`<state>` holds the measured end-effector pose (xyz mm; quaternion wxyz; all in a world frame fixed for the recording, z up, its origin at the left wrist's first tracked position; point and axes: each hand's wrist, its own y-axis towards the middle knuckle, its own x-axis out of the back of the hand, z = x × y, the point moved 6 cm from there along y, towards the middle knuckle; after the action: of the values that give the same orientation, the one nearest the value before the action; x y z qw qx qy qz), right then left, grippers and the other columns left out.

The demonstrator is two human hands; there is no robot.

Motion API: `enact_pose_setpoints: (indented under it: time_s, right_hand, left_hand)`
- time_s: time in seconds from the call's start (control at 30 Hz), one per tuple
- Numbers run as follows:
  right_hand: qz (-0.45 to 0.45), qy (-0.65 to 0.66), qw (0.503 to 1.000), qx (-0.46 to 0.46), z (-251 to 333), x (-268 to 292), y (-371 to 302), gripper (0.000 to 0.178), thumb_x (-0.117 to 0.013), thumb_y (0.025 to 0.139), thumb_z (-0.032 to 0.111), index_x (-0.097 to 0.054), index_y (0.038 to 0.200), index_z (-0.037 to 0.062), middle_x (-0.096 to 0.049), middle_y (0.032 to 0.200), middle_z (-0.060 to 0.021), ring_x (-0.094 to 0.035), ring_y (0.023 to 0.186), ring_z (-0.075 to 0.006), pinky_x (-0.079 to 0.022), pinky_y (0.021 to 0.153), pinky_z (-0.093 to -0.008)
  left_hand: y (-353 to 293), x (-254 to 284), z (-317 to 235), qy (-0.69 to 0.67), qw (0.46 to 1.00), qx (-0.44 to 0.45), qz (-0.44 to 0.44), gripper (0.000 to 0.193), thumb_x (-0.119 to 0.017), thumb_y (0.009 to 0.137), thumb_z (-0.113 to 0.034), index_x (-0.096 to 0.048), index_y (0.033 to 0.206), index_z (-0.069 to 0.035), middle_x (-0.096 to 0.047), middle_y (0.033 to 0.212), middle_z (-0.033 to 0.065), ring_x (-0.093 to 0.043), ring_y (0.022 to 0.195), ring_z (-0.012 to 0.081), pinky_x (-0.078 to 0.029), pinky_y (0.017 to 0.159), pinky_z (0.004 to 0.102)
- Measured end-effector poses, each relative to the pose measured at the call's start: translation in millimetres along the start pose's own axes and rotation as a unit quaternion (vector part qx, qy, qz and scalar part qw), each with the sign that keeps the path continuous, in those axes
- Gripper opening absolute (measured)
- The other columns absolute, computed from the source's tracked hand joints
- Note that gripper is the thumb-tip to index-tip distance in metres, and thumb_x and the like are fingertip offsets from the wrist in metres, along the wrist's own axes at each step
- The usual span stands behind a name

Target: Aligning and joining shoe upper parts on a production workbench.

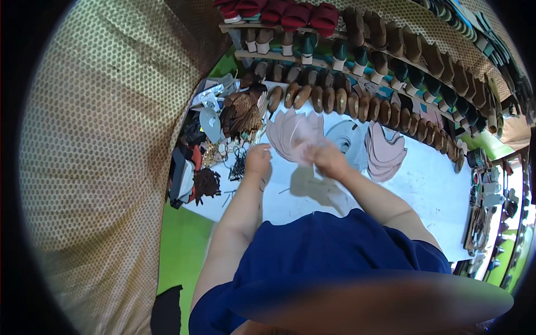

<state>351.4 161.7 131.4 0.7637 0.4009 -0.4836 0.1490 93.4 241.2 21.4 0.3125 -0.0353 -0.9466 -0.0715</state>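
Observation:
My right hand (330,161) is raised over the middle of the white table, its fingers closed on a pale pink cut piece (304,146) that is smeared by motion. Beneath it, similar pink pieces (281,134) lie overlapped in a fan. My left hand (259,160) is just left of that fan with its fingers curled in; whether anything is between them is too small to tell. Another stack of curved pink pieces (385,153) lies to the right, past a round grey-blue disc-shaped thing (343,142).
Brown shoe lasts (340,101) line the back of the white table (424,190), below racks of lasts, heeled shoes and red slippers (294,18). Brown scraps (241,111), a dark bundle (207,184) and black cords (237,163) crowd the left. A patterned curtain (106,139) hangs there.

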Motion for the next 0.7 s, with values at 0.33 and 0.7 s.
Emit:
enact_pose_setpoints:
  time_s: [0.33,0.7]
  right_hand:
    - [0.150,0.126,0.980,0.031,48.6,-75.0,-173.8,0.033,-0.070,0.080,0.017,-0.068,0.113,0.0191,-0.066,0.124,-0.0045,-0.058,0.124,-0.0241,-0.035,0.111,-0.0565]
    - [0.154,0.100,0.980,-0.074,57.4,-96.1,-79.1,0.017,-0.066,0.082,0.031,-0.074,0.088,0.0171,-0.066,0.084,-0.0016,-0.063,0.099,-0.0221,-0.030,0.109,-0.0648]
  left_hand:
    - [-148.3,43.6,-11.7,0.244,0.970,-0.014,-0.001,0.038,-0.061,0.086,-0.021,-0.064,0.123,-0.013,-0.049,0.144,0.0104,-0.033,0.142,0.0341,-0.010,0.116,0.0644]
    - [-213.8,70.6,47.7,0.341,0.922,0.160,-0.091,0.079,-0.054,0.093,-0.034,-0.018,0.157,-0.006,-0.006,0.166,0.0136,-0.003,0.153,0.0358,0.001,0.116,0.0641]
